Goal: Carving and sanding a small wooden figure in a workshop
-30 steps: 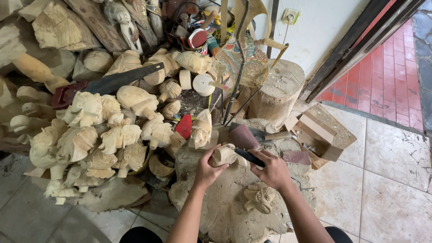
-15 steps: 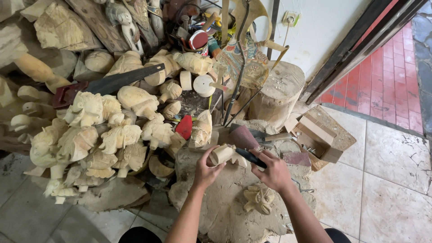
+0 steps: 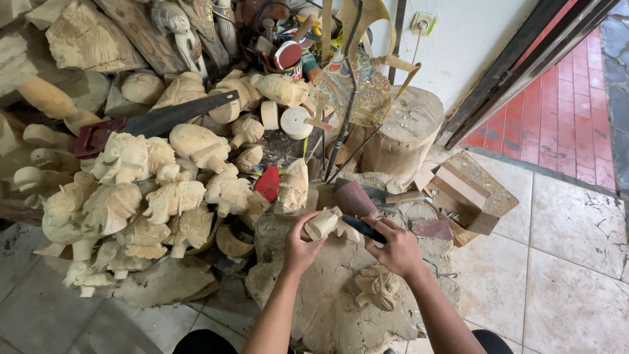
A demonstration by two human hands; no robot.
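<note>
carvings (image 3: 151, 190) crowd a seemingly dusty stump (image 3: 327, 295), tiled floor (image 3: 563, 275).

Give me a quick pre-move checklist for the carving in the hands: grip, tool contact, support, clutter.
1. Left hand grips the small pale wooden piece: ok, fingers wrap it from below.
2. Right hand holds the dark-handled carving tool: ok, handle sits in the fist.
3. Tool tip meets the wooden piece: cannot tell, the tip is hidden at the piece.
4. Piece supported on the rough work block: cannot tell, it seems held just above it.
5. Carved head on the block is apart from both hands: ok.
6. Area beside the left hand: not ok, the pile of pale carved figures crowds close.
</note>
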